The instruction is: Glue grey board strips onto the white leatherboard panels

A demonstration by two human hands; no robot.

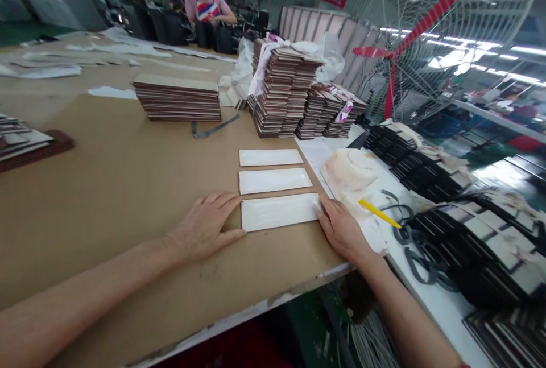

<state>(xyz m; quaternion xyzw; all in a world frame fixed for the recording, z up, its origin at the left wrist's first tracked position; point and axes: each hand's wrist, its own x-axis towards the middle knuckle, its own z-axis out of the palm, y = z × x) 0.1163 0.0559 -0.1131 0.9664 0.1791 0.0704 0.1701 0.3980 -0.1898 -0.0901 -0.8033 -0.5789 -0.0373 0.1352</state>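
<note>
Three white rectangular panels lie one behind another on the brown tabletop: the nearest panel point(279, 213), the middle panel point(275, 180) and the far panel point(270, 157). My left hand point(209, 224) rests at the left end of the nearest panel, its fingers stretched out and its thumb apart, fingertips at the edge. At the opposite end, my right hand point(341, 226) touches the panel's right edge with its fingers extended. Neither hand is wrapped round the panel, which lies flat between them.
Behind stand a stack of brown-edged panels point(179, 100) and taller stacks point(285, 89). A yellow tool point(379, 213) and dark strips lie on the white surface at right, near black-edged stacks point(460, 243). A large fan point(392, 55) stands right; a co-worker point(209, 1) is at the back.
</note>
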